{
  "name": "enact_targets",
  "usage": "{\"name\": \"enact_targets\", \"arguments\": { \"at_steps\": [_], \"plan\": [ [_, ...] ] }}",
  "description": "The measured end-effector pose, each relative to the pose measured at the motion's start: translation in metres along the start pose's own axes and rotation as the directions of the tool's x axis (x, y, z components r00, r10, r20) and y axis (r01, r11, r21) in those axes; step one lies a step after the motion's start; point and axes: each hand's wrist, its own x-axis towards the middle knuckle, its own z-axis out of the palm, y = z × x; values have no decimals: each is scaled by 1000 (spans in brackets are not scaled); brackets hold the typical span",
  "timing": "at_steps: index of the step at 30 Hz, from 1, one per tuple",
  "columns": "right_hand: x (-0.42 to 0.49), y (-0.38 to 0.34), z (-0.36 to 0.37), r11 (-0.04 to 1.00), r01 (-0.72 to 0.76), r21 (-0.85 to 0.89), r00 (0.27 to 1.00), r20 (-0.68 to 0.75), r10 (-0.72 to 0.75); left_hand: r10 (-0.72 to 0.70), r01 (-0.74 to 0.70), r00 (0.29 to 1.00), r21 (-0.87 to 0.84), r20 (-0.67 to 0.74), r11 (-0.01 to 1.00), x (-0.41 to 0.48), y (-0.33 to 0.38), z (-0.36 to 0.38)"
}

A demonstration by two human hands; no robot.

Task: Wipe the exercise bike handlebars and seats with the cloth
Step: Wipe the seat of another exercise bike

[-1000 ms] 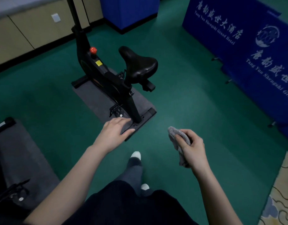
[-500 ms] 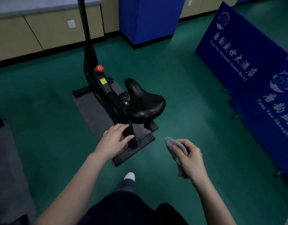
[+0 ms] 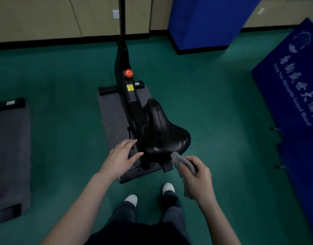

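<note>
A black exercise bike (image 3: 131, 96) stands on a grey mat (image 3: 111, 121), its post running out of the top of the view, so the handlebars are hidden. Its black seat (image 3: 162, 131) faces me, wide end nearest. My left hand (image 3: 120, 158) hovers open, fingers spread, just left of the seat's rear edge. My right hand (image 3: 196, 175) grips a grey cloth (image 3: 180, 160), whose upper tip is right at the seat's rear right corner.
Green floor all around. A second grey mat (image 3: 10, 147) with black equipment lies at the left. Blue padded panels (image 3: 293, 96) with white lettering lean at the right, and a blue block (image 3: 205, 23) stands by the beige cabinets (image 3: 46, 16) behind. My feet (image 3: 148, 193) stand just behind the bike's rear base.
I have stepped closer, so the bike and seat loom larger and more central. Both hands have come up to the seat's rear, the cloth now reaching its edge.
</note>
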Motion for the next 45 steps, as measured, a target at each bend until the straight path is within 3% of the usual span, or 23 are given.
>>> {"name": "enact_targets", "arguments": {
  "at_steps": [7, 12, 20, 24, 29, 32, 40, 42, 45],
  "plan": [
    [79, 13, -38, 996, 77, 47, 976, 202, -85, -203, 179, 962, -136, -184, 974, 15, 39, 23],
    [133, 23, -53, 977, 212, 12, 946, 247, -208, -289, 230, 917, -227, -276, 946, 26, 65, 43],
    [207, -6, 10, 867, 499, 2, 827, 299, -476, -374, 263, 866, -333, -333, 906, 54, 69, 47],
    [226, -16, 52, 834, 551, 9, 793, 306, -527, -370, 232, 869, -389, -329, 891, 79, 61, 45],
    [215, 12, 59, 718, 689, -96, 679, 431, -594, -346, 139, 886, -532, -310, 835, 104, 51, 45],
    [214, 24, 54, 664, 741, -102, 633, 438, -639, -323, 52, 890, -632, -321, 773, 110, 43, 48],
    [259, -20, 90, 696, 715, -64, 666, 362, -652, -307, -26, 901, -745, -305, 666, 114, 32, 54],
    [261, -23, 87, 642, 761, -94, 615, 421, -667, -305, -30, 900, -745, -310, 667, 115, 30, 56],
    [257, -24, 79, 429, 898, -103, 402, 590, -700, -331, -34, 882, -744, -337, 667, 116, 30, 59]
  ]
}}
